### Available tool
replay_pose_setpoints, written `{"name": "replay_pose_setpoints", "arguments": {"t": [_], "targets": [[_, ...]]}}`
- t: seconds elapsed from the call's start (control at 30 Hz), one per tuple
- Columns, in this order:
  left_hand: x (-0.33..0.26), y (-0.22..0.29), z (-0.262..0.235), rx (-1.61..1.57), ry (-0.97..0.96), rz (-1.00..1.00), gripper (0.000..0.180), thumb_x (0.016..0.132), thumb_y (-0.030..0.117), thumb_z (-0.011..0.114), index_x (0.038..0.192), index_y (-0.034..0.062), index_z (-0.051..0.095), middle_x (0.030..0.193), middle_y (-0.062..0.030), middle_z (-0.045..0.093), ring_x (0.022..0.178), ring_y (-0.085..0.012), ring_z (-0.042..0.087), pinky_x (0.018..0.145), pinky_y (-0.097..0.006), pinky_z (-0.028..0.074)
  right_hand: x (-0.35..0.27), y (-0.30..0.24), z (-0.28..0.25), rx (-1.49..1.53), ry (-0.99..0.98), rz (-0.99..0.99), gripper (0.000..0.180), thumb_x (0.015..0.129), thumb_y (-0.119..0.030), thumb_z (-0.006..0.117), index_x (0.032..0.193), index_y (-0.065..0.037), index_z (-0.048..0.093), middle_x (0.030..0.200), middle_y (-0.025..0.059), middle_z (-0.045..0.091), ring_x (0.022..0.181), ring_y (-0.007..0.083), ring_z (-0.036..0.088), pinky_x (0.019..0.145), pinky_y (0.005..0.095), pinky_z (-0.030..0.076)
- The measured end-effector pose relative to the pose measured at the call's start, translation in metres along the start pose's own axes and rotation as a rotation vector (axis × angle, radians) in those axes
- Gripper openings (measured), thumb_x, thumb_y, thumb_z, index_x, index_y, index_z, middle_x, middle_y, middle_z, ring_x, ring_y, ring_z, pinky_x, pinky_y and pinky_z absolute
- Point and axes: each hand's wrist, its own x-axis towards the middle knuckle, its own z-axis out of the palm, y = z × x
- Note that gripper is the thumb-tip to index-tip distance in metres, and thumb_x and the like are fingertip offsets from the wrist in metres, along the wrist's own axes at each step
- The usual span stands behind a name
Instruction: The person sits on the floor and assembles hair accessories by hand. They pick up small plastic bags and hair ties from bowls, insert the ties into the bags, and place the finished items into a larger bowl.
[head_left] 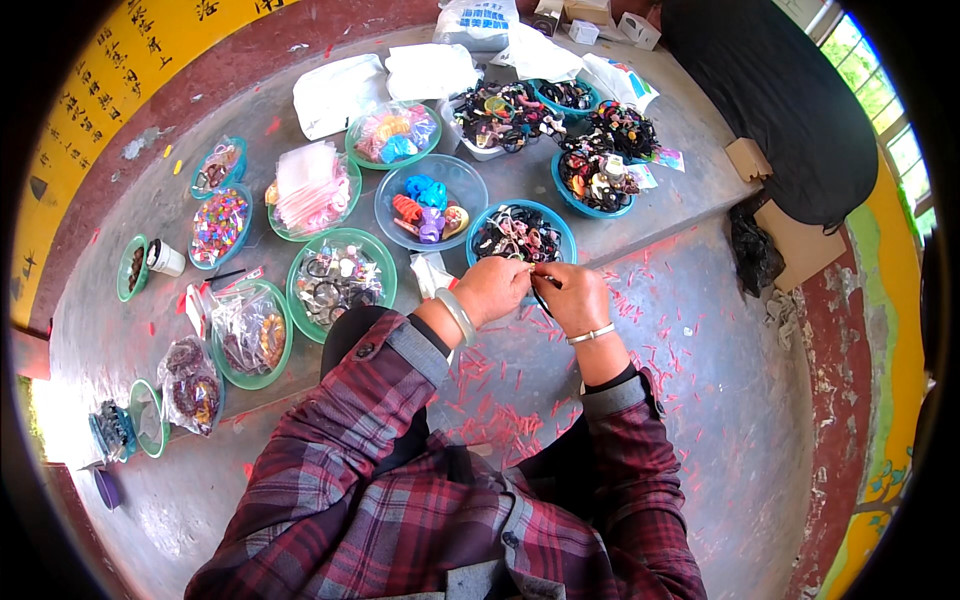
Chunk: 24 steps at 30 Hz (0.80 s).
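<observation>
My left hand [492, 290], a pale bangle on its wrist, and my right hand [574, 298], with a silver bangle, meet fingertip to fingertip. Both are closed in a pinch on a small dark elastic band [541, 300]; a loop of it hangs beneath the right fingers, and most is hidden by them. Just beyond the hands stands a blue bowl [574, 247] of dark hair ties with small coloured decorations [515, 236]. A clear bowl [385, 212] with blue, red and purple hair accessories is farther left. By my left wrist lies a small white packet [431, 272].
Left of me are green bowls with bagged trinkets [341, 280], a bagged brown bundle [250, 335] and pink plastic bags [314, 190]. More dark hair ties [598, 180] fill bowls at the back right. Red scraps [497, 418] litter the lower floor beyond a step edge [665, 232].
</observation>
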Motion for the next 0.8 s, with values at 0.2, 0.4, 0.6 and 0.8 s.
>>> {"name": "replay_pose_setpoints", "arguments": {"t": [0.2,0.4,0.6,0.8], "targets": [[0.0,0.003,0.0,-0.021,-0.048,-0.033,0.024,0.083,0.021,0.044,0.094,0.0058,0.06,0.073,-0.0191,0.059,0.071,-0.0339,0.058,0.061,-0.037,0.046,0.0,0.004,-0.002,-0.059,-0.012,-0.039,0.012,0.069,-0.023,0.063,0.076,-0.013,0.066,0.063,0.0101,0.06,0.059,0.0292,0.059,0.054,0.0368,0.046],[0.0,0.004,0.001,-0.127,-0.027,-0.001,0.025,0.085,0.02,0.044,0.097,0.0028,0.059,0.076,-0.0167,0.061,0.072,-0.0284,0.061,0.063,-0.034,0.047,0.001,0.001,-0.005,0.037,-0.075,0.088,0.014,0.069,-0.024,0.063,0.077,-0.013,0.067,0.066,0.0122,0.06,0.063,0.0312,0.059,0.056,0.0371,0.047],[0.001,0.002,0.004,-0.103,-0.108,-0.036,0.026,0.085,0.021,0.044,0.097,0.0025,0.059,0.075,-0.0147,0.062,0.067,-0.0251,0.061,0.062,-0.033,0.047,0.001,0.008,-0.003,-0.064,-0.173,0.025,0.015,0.069,-0.024,0.063,0.076,-0.012,0.066,0.069,0.0138,0.06,0.064,0.0324,0.058,0.058,0.0368,0.047],[0.002,0.0,0.001,-0.054,-0.076,-0.068,0.027,0.085,0.023,0.044,0.082,0.0016,0.061,0.066,-0.0123,0.06,0.061,-0.0226,0.06,0.057,-0.032,0.046,0.006,0.019,-0.008,0.436,-0.227,0.131,0.01,0.068,-0.007,0.062,0.078,-0.004,0.063,0.073,0.0118,0.062,0.065,0.0223,0.061,0.06,0.0297,0.047]]}}
